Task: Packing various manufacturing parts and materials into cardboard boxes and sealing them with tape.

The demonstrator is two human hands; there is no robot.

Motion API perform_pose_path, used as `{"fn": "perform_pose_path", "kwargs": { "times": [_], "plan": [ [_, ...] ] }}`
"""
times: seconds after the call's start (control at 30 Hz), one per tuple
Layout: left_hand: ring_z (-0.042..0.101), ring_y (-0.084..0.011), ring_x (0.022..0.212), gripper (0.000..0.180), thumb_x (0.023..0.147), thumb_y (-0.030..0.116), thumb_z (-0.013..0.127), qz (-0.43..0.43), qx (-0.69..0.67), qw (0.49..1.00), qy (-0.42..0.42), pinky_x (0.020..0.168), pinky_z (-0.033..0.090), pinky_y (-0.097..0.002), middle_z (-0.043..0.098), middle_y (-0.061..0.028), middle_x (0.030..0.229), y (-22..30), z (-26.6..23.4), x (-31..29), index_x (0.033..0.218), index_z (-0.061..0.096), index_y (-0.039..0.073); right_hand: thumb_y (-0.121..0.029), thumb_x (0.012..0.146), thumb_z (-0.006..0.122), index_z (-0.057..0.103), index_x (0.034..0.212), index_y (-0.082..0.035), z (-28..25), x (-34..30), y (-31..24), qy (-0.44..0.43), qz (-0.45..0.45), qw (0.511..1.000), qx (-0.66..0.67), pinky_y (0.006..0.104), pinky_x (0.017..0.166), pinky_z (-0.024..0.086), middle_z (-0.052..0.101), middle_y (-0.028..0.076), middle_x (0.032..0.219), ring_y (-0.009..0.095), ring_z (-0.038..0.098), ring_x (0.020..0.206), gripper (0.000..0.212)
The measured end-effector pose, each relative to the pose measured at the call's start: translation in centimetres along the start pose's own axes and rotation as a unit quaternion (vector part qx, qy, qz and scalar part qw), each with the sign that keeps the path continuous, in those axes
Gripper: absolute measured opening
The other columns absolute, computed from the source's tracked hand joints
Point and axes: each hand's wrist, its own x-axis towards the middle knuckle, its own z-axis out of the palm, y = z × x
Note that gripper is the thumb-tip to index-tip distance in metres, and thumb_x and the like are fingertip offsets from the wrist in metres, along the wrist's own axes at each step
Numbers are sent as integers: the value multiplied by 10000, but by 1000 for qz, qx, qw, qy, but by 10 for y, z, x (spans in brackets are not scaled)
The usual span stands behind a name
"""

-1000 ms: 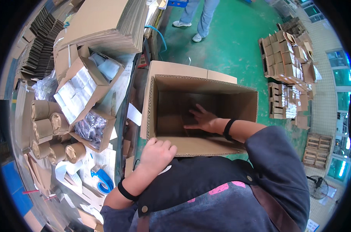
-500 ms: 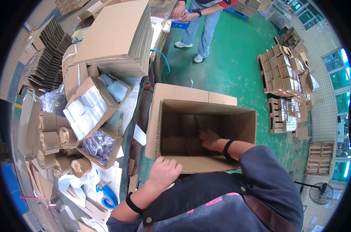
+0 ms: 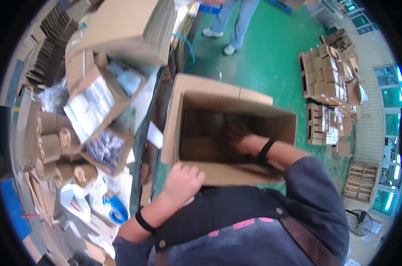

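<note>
A tall, open cardboard box (image 3: 236, 174) stands before me, with brown inner walls and a dark inside. My left hand (image 3: 183, 179) has its fingers curled over the rim at the box's near left corner. Deep within the box is my right hand (image 3: 240, 136), its fingers stretched toward the far inner wall and bottom. Shadow and blur soften those fingers, and I see nothing held in them. An outer flap (image 3: 214, 87) folds out along the far side of the box.
The workbench on the left carries stacked cardboard sheets (image 3: 116, 26), a carton of white packets (image 3: 88, 108), a carton of plastic-bagged items (image 3: 105, 150), paper-wrapped rolls (image 3: 48, 148) and a blue tape dispenser (image 3: 117, 210). Loaded pallets (image 3: 327, 77) stand right. Beyond the box stands another person (image 3: 227, 24).
The whole view has shifted, so the box and bench sit higher in the picture. My right hand has shifted slightly inside the box; my left hand stays at the near left corner.
</note>
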Motion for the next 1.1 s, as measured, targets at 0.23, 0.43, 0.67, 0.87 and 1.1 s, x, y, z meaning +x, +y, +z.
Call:
{"fn": "perform_pose_path", "kwargs": {
  "times": [0.23, 0.43, 0.67, 0.87, 1.1],
  "plan": [
    [545, -160, 625, 82, 708, 154, 569, -24, 20, 999, 41, 665, 417, -312, 471, -8, 645, 3, 5, 12, 665, 499, 146, -341, 881, 600, 277, 1482, -163, -50, 67, -34, -261, 106, 892, 353, 470, 863, 497, 658, 218, 1059, 386, 627, 993, 706],
    [551, -160, 624, 76, 705, 157, 572, -36, 10, 999, 10, 667, 423, -315, 472, -5, 637, 14, 5, 2, 669, 506, 146, -339, 889, 596, 197, 1498, -84, 26, 75, -45, -152, 70, 853, 494, 419, 1033, 381, 458, 278, 1361, 397, 472, 1237, 771],
    [561, -168, 640, 62, 718, 154, 573, -15, 8, 1000, 11, 682, 428, -320, 482, -11, 647, 7, 4, 12, 682, 523, 145, -453, 905, 575, 352, 1448, -73, -111, 35, 7, -311, 51, 819, 479, 387, 1069, 361, 482, 189, 1393, 343, 467, 1275, 699],
    [596, -173, 691, 34, 753, 159, 567, -39, 22, 998, -40, 716, 424, -330, 542, -16, 704, 0, -17, 16, 726, 549, 147, -194, 958, 535, 421, 1390, -27, -266, -146, 35, 53, 275, 712, 643, 301, 796, 522, 659, 70, 973, 159, 650, 863, 477],
    [609, -167, 758, 37, 781, 162, 559, -59, 14, 996, -69, 748, 406, -311, 580, 0, 750, 10, -13, 20, 789, 594, 158, -258, 925, 592, 460, 1355, -90, -189, -321, -57, 4, 400, 628, 667, 337, 756, 502, 625, 108, 1108, 242, 605, 934, 480]
  ]
}}
